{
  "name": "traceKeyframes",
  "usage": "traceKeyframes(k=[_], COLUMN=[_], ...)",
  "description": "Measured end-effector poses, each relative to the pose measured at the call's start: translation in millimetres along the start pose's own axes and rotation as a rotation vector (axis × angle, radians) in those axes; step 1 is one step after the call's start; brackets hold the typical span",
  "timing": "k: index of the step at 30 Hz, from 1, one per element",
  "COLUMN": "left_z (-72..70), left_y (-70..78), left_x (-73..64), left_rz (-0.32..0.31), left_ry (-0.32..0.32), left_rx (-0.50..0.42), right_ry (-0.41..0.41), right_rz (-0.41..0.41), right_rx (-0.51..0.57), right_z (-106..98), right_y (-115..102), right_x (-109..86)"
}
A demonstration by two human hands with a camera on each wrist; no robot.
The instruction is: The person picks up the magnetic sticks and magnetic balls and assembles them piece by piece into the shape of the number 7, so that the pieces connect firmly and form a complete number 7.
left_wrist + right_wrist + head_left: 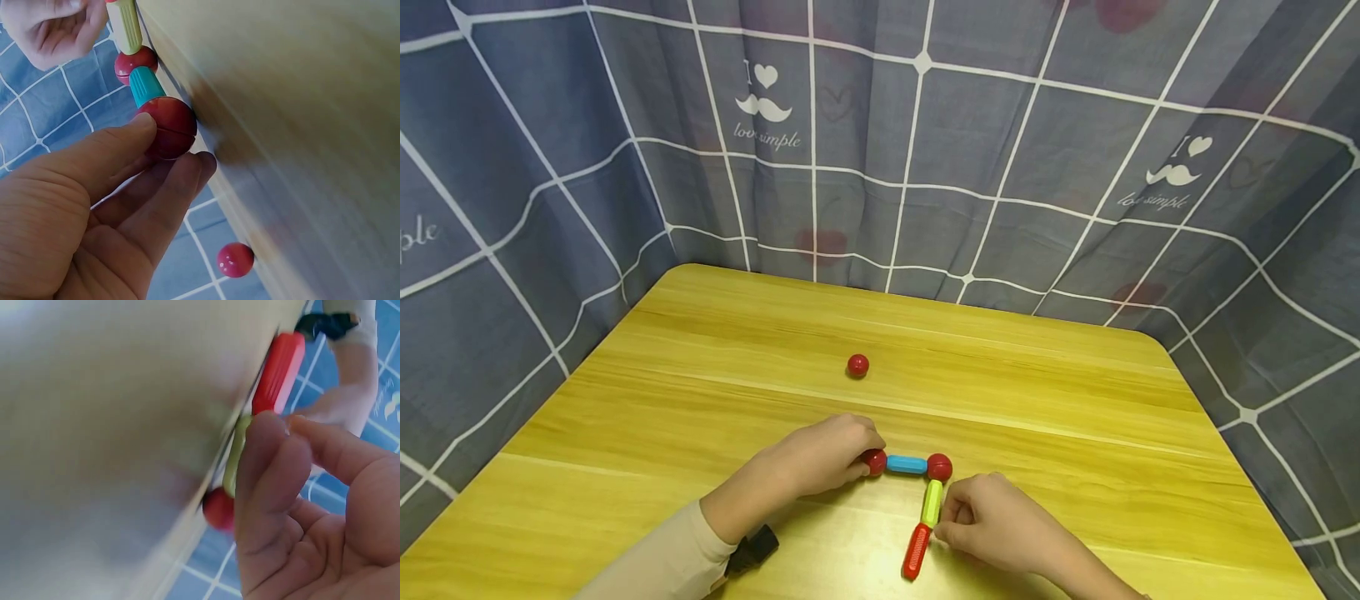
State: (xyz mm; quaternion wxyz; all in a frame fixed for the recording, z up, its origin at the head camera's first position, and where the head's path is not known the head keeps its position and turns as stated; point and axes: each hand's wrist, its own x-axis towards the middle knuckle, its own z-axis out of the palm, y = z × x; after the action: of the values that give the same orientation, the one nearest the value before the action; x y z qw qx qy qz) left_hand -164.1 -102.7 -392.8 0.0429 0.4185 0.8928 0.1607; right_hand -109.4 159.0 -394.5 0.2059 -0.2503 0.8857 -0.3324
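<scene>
My left hand (pixel 838 454) pinches a red ball (pixel 172 128) between thumb and fingers. A blue rod (pixel 907 464) joins that ball to a second red ball (pixel 939 467). From the second ball a yellow-green rod (pixel 932 503) runs toward me. End to end with it lies a red rod (pixel 916 552). My right hand (pixel 992 521) is just right of where these two rods meet. Its fingers are curled, thumb tip against finger, with nothing seen between them. In the right wrist view the fingers (pixel 269 481) hide part of the yellow-green rod; whether they touch it I cannot tell.
A loose red ball (pixel 857 365) lies farther back on the wooden table (pixel 1037 383). Grey-blue checked curtains (pixel 865 108) hang along the table's back and sides. A black strap or device (pixel 752 550) is at the left sleeve's cuff.
</scene>
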Motion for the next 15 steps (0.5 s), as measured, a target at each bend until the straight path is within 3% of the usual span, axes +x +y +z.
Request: traceKeyframes(k=[6, 11, 13, 15], left_z=[-0.5, -1.0, -1.1, -0.7], left_y=[1.8, 8.2, 12.4, 16.8], left_x=[-1.7, 1.4, 2.8, 3.6], left_rz=[-0.006, 0.084, 0.142, 0.193], left_ry=[0.018, 0.131, 0.156, 0.143], left_rx=[0.042, 0.094, 0.033, -0.066], right_ry=[0.087, 0.198, 0.222, 0.234], right_rz=[-0.02, -0.064, -0.098, -0.139], right_rx=[-0.086, -0.186, -0.185, -0.173], right_z=[-18, -26, -27, -27], right_y=[9, 14, 16, 18], right_x=[0.3, 3.0, 4.6, 6.4])
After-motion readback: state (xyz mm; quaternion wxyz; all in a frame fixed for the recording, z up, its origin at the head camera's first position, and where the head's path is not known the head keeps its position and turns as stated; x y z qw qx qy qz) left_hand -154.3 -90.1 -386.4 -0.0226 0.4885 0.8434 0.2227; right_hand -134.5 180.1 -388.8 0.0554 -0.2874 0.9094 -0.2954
